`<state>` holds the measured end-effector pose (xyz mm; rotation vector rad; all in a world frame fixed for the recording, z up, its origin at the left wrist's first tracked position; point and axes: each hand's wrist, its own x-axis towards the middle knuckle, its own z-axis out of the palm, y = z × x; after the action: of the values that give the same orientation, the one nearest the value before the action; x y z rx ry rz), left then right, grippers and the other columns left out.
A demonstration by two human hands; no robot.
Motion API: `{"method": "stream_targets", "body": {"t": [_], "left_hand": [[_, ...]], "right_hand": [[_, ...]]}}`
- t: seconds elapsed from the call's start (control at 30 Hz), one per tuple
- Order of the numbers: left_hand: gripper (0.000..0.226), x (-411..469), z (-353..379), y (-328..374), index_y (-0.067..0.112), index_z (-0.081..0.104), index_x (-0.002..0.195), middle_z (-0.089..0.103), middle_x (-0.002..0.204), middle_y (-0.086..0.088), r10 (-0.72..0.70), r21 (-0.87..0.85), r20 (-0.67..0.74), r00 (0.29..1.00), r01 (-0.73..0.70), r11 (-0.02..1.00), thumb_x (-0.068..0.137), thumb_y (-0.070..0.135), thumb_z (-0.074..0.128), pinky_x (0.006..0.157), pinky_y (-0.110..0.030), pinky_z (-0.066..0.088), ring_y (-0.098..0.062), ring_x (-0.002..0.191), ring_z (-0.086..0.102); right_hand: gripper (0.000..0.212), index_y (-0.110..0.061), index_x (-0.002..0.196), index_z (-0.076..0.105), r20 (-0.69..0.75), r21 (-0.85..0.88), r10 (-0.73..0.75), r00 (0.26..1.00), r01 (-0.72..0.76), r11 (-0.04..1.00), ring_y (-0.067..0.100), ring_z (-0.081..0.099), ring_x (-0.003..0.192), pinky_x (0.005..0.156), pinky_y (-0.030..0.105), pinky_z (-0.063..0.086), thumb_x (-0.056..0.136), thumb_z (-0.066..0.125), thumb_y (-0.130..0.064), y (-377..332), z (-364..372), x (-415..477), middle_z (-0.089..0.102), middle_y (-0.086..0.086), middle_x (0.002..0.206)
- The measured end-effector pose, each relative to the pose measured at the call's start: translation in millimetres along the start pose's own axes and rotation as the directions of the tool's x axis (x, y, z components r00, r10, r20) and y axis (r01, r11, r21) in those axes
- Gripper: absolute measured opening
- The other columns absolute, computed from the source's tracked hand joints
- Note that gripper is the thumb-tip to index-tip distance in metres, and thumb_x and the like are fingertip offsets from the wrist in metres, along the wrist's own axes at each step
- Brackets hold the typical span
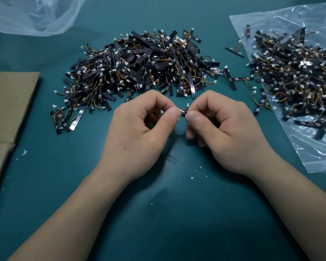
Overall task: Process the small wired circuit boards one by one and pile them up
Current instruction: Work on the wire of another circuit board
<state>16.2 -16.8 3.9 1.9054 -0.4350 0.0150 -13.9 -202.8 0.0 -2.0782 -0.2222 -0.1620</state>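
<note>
A small black wired circuit board (183,113) is held above the green table, just in front of me. My left hand (139,132) pinches its left end between thumb and fingers. My right hand (226,132) pinches the right end the same way. A white connector on a thin wire sticks up between the two thumbs. Most of the board is hidden by my fingers. Behind the hands lies a large pile of black boards (139,66) with white connectors and coloured wires. Another heap of boards (297,76) lies on a clear plastic bag at the right.
A clear plastic bag (316,147) covers the table's right side. Crumpled clear plastic (32,16) lies at the back left. A brown cardboard flap (6,110) sits at the left edge. Several loose boards (235,80) lie between the two piles. White crumbs dot the green mat (158,213).
</note>
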Motion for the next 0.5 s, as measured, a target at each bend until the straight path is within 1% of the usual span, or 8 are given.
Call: {"method": "stream_targets", "body": {"t": [0.07, 0.13, 0.23, 0.3, 0.4, 0.43, 0.5], "left_hand": [[0.014, -0.5, 0.6, -0.7, 0.020, 0.066, 0.083, 0.063, 0.066, 0.000, 0.007, 0.015, 0.004, 1.000, -0.007, 1.000, 0.095, 0.027, 0.066, 0.056, -0.018, 0.041, -0.012, 0.056, 0.055], [0.015, -0.9, 0.5, -1.5, 0.019, 0.065, 0.083, 0.060, 0.064, -0.001, 0.007, 0.027, 0.003, 1.000, -0.007, 1.000, 0.095, 0.028, 0.065, 0.055, -0.016, 0.037, -0.007, 0.054, 0.048], [0.016, -1.8, 0.4, -2.1, 0.019, 0.065, 0.082, 0.060, 0.064, -0.001, 0.014, 0.040, 0.010, 1.000, -0.014, 0.999, 0.095, 0.028, 0.065, 0.055, -0.016, 0.036, -0.008, 0.054, 0.047], [0.013, -2.8, -0.6, -0.9, 0.019, 0.065, 0.084, 0.060, 0.066, 0.001, 0.035, 0.037, 0.015, 0.999, -0.036, 0.999, 0.096, 0.024, 0.065, 0.056, -0.017, 0.037, -0.011, 0.056, 0.048], [0.010, -4.8, -2.4, -0.8, 0.019, 0.067, 0.087, 0.061, 0.068, 0.000, 0.054, 0.009, 0.015, 0.998, -0.054, 0.998, 0.097, 0.019, 0.066, 0.056, -0.024, 0.041, -0.021, 0.058, 0.051], [0.010, -4.8, -3.0, -0.2, 0.019, 0.068, 0.088, 0.061, 0.069, 0.000, 0.056, 0.001, 0.007, 0.998, -0.056, 0.998, 0.097, 0.019, 0.066, 0.056, -0.026, 0.042, -0.023, 0.059, 0.052], [0.008, -4.6, -2.6, 0.7, 0.020, 0.069, 0.090, 0.063, 0.070, 0.002, 0.064, -0.003, -0.005, 0.998, -0.064, 0.998, 0.097, 0.020, 0.067, 0.058, -0.024, 0.042, -0.022, 0.060, 0.053]], "right_hand": [[0.014, -0.023, 0.089, 0.059, -0.007, 0.002, -0.009, 1.000, 0.009, 1.000, 0.012, 0.065, 0.059, 0.059, 0.015, 0.044, 0.103, 0.060, -0.021, 0.3, -0.5, -0.3, 0.071, -0.009, 0.072], [0.013, -0.021, 0.091, 0.060, -0.015, 0.004, -0.021, 1.000, 0.021, 1.000, 0.010, 0.064, 0.058, 0.060, 0.013, 0.042, 0.103, 0.060, -0.020, 0.3, 0.1, -0.9, 0.070, -0.007, 0.071], [0.013, -0.021, 0.090, 0.060, -0.014, -0.004, -0.024, 1.000, 0.024, 1.000, 0.009, 0.060, 0.056, 0.059, 0.013, 0.041, 0.103, 0.061, -0.020, 0.0, 0.1, -1.3, 0.069, -0.008, 0.069], [0.013, -0.021, 0.089, 0.061, -0.007, -0.003, -0.016, 1.000, 0.016, 1.000, 0.012, 0.060, 0.057, 0.059, 0.016, 0.041, 0.102, 0.061, -0.023, -0.7, -0.3, -1.3, 0.069, -0.007, 0.069], [0.013, -0.022, 0.091, 0.060, 0.007, -0.038, -0.013, 1.000, 0.013, 0.999, 0.017, 0.061, 0.061, 0.060, 0.021, 0.043, 0.102, 0.059, -0.027, -2.5, 0.4, -3.4, 0.069, -0.005, 0.070], [0.015, -0.023, 0.090, 0.060, 0.010, -0.059, -0.014, 1.000, 0.015, 0.998, 0.017, 0.060, 0.061, 0.060, 0.022, 0.043, 0.103, 0.057, -0.029, -3.4, 0.6, -3.8, 0.069, -0.005, 0.069], [0.025, -0.026, 0.081, 0.056, 0.018, -0.115, -0.014, 1.000, 0.016, 0.993, 0.017, 0.054, 0.058, 0.057, 0.029, 0.041, 0.103, 0.052, -0.035, -3.5, 0.7, -3.5, 0.063, -0.005, 0.064]]}}
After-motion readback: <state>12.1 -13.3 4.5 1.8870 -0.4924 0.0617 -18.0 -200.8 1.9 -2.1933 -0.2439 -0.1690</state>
